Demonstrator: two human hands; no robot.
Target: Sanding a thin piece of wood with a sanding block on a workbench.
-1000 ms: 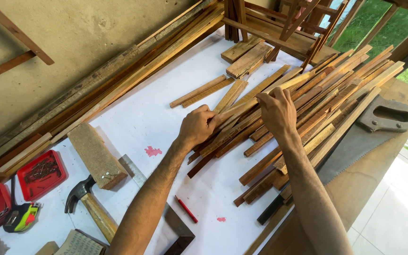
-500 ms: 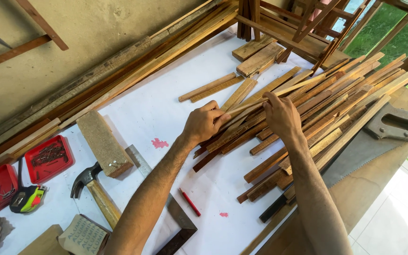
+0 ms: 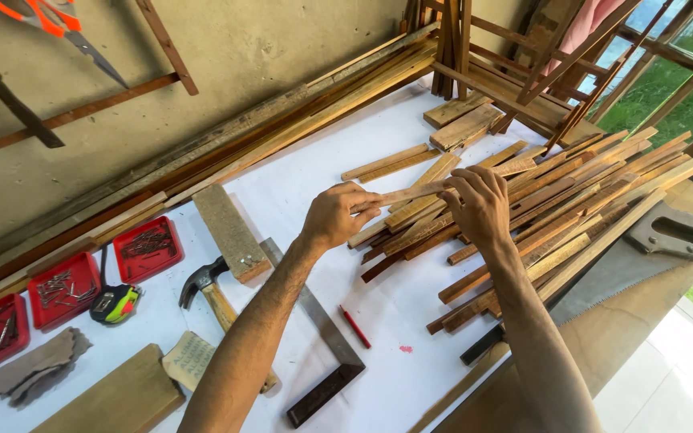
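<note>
Left hand (image 3: 337, 215), centre of frame: grip nearly closed, thumb and fingertips pinching the near end of a thin pale wooden strip (image 3: 409, 193). Right hand (image 3: 481, 207), just right of centre: fingers curled, grip closed on the strip's far end. The strip is held level between both hands, raised just above a heap of short brown and tan wooden slats (image 3: 571, 204) spread across the right half of the frame. Surface: a white-covered table (image 3: 298, 180). Lower centre: a steel try square with dark handle (image 3: 326, 353), a red pencil (image 3: 355, 326). Left of centre: a wooden-handled claw hammer (image 3: 206, 289), a rectangular wooden block (image 3: 231, 232). Lower left: red plastic trays of nails (image 3: 66, 281), a yellow-green tape measure (image 3: 115, 303). Right edge: a handsaw with grey handle (image 3: 671, 232). Room: a bare plaster wall (image 3: 226, 48) at upper left, long timber laths leaning along its foot; greenery at upper right.
</note>
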